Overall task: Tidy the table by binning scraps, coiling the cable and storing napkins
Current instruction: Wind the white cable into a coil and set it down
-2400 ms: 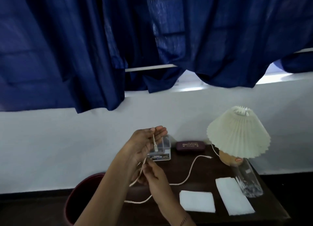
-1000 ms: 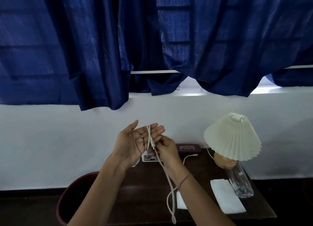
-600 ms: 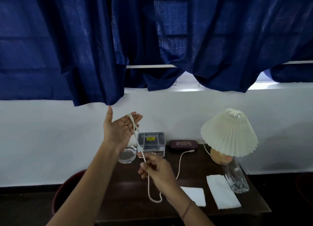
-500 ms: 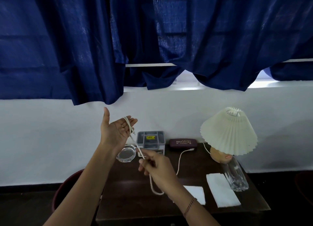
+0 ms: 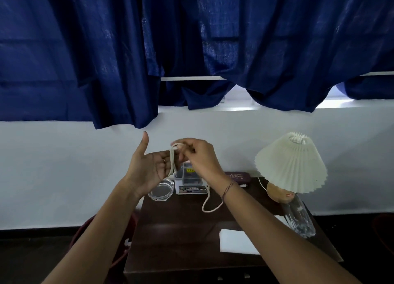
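The dark wooden table (image 5: 181, 237) carried a round glass ashtray (image 5: 161, 191), a clear compartment box (image 5: 190, 182), white folded napkins (image 5: 236, 241), possibly two, and a pleated cream lamp (image 5: 291, 166).

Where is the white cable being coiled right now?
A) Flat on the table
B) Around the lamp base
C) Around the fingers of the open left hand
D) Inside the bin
C: the cable loops over the fingers of the raised left hand, while the right hand pinches it at the top; a slack loop hangs above the table.
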